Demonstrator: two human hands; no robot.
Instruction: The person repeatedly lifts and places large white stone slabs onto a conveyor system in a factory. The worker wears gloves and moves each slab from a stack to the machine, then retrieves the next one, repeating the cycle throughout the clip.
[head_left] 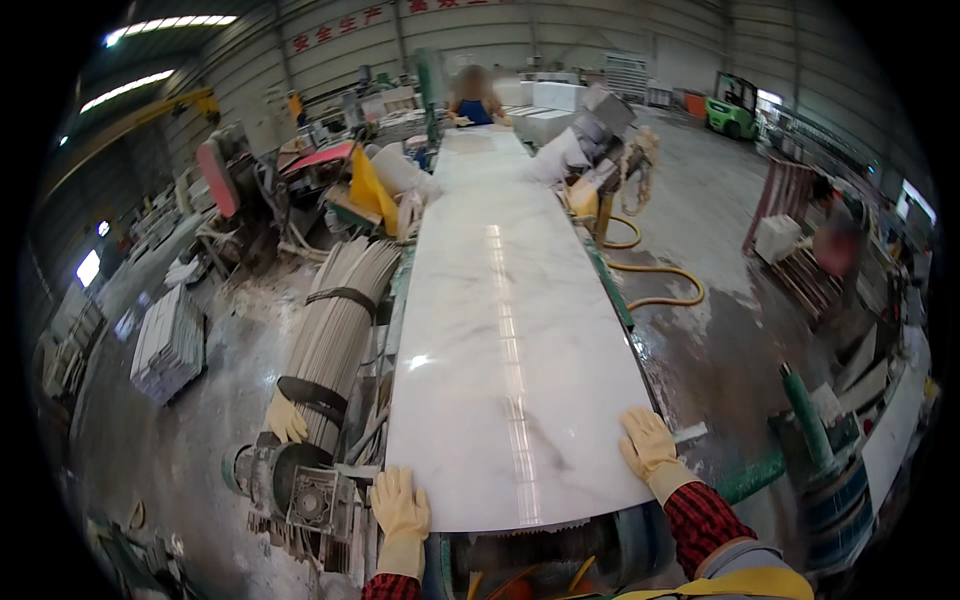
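A long, glossy white stone slab (470,370) with grey veins stretches away from me along a machine bed. My left hand (400,505), in a cream rubber glove, lies at the slab's near left corner with its fingers extended forward. On the right edge, a little farther up, rests my right hand (648,445) in a matching glove. Its fingers are stretched over the slab's rim, and its thumb side is turned inward. Neither hand is wrapped round anything. Beneath the slab's near end, part of a toothed or ridged machine piece (540,545) shows.
At the far end stands a person (474,108) in a blue apron. Machine heads (570,150) flank the slab. On the left are a motor (270,475), a loose cream glove (287,418) and a strapped bundle of strips (345,300). A yellow hose (670,290) and a green forklift (733,108) are right.
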